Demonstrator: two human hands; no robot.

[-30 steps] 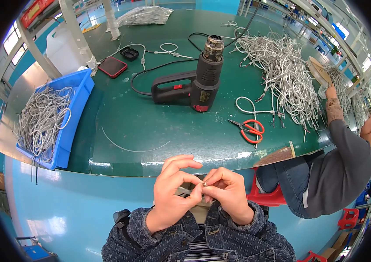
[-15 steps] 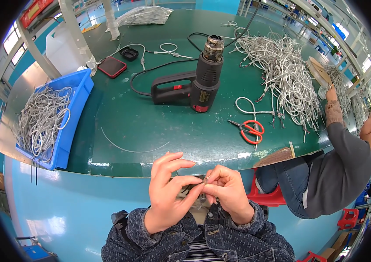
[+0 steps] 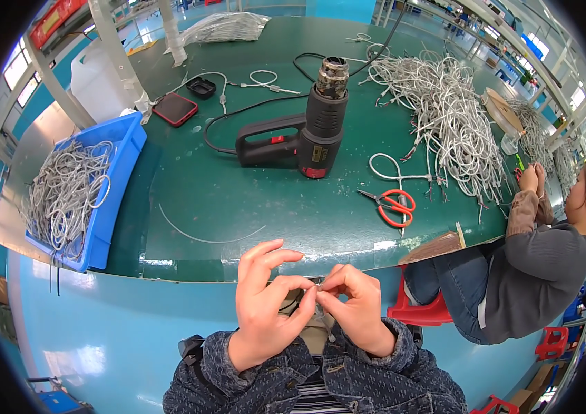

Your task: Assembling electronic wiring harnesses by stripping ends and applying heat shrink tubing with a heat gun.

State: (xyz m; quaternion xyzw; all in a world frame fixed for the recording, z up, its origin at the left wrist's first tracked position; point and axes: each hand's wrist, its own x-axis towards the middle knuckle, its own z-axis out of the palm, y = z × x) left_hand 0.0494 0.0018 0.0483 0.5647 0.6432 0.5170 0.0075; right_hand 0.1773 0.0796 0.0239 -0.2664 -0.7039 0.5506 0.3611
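Just off the table's near edge, my left hand (image 3: pixel 263 309) and my right hand (image 3: pixel 357 303) meet fingertip to fingertip. Both pinch the end of a grey cable (image 3: pixel 321 314), whose tip is mostly hidden by the fingers; part of it hangs below them. Thumb and index finger of my left hand are closed, with its other fingers raised. On the green table ahead stands a black heat gun (image 3: pixel 322 124), nozzle up. Right of it lie red-handled scissors (image 3: pixel 396 207), across a looped grey cable (image 3: pixel 403 176). A thin clear strand (image 3: pixel 213 240) curves on the tabletop to the left.
A blue bin (image 3: pixel 119 179) full of grey cables stands at the left edge. A large pile of cables (image 3: pixel 445 117) covers the right side, near a spool (image 3: pixel 502 114). A red-framed black device (image 3: pixel 175 110) lies behind. A co-worker (image 3: pixel 548 262) sits at the right.
My right hand's fingers have shifted slightly and now pinch closer against the left fingertips. The co-worker's hands have come together, lower and nearer, around a small green-and-red tool.
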